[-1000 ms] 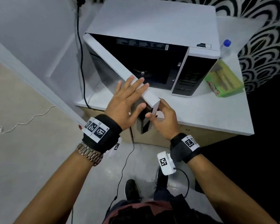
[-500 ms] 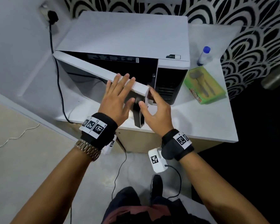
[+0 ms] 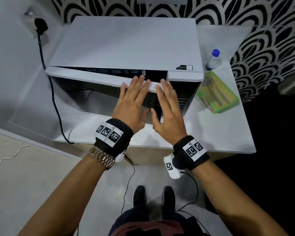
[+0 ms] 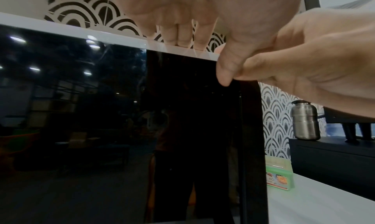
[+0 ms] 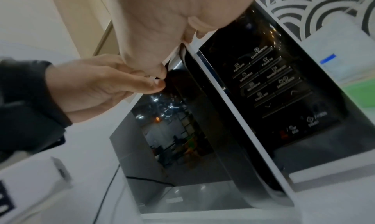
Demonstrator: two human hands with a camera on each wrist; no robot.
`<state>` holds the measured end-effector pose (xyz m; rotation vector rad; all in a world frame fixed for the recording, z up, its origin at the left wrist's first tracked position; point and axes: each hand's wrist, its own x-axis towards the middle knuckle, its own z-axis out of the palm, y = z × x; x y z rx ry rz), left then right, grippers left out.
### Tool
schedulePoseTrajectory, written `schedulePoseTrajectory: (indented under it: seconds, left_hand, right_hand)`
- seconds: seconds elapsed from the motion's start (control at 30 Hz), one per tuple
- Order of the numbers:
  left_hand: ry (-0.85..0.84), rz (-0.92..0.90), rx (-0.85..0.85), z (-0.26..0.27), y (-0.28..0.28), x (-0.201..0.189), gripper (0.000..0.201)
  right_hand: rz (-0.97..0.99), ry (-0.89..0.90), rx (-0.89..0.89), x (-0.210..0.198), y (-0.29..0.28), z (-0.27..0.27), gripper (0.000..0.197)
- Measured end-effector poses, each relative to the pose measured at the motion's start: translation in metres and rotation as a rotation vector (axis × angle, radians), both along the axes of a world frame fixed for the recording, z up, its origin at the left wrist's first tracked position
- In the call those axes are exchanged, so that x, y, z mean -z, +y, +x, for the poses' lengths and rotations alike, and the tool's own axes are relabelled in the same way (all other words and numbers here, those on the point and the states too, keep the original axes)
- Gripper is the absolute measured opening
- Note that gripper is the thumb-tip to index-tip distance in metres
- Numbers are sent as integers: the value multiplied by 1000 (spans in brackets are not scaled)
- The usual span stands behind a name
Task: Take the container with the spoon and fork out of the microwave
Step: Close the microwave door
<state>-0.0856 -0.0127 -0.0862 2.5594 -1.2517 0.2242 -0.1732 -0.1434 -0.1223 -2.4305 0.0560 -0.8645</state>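
The green container [image 3: 217, 91] with a spoon and fork inside lies on the white counter [image 3: 220, 133], to the right of the white microwave [image 3: 126, 45]. The microwave door [image 3: 85, 77] stands a narrow gap from shut. My left hand [image 3: 134, 99] and right hand [image 3: 169, 106] lie flat side by side on the door's right end, fingers straight, holding nothing. In the left wrist view the left hand [image 4: 182, 19] presses the door's top edge above its dark glass [image 4: 101, 115], and the container [image 4: 280, 177] shows at the right. The right wrist view shows the control panel [image 5: 274, 86].
A small bottle with a blue cap [image 3: 213, 59] stands behind the container. A steel flask [image 3: 291, 84] sits on a dark surface at the far right. A black power cord [image 3: 54, 103] runs from a wall plug [image 3: 40, 25] down the microwave's left side.
The door has swung from wide open to almost shut. My right hand left the door's end edge and now lies flat on its front beside the left hand.
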Motion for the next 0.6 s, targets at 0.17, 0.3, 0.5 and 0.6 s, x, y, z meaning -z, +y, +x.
schedulePoseTrajectory:
  seconds: [0.17, 0.3, 0.5, 0.6]
  left_hand:
    - [-26, 61, 83, 23, -2, -1, 85]
    - [-56, 54, 115, 35, -3, -3, 71]
    - [-72, 81, 47, 66, -5, -14, 75]
    - [-54, 201, 28, 85, -8, -20, 73]
  right_hand:
    - [-191, 38, 139, -5, -10, 17, 57]
    - [-216, 45, 202, -15, -22, 34, 58]
    - [-355, 132, 267, -28, -36, 57, 71]
    - [-402, 135, 282, -27, -38, 60, 67]
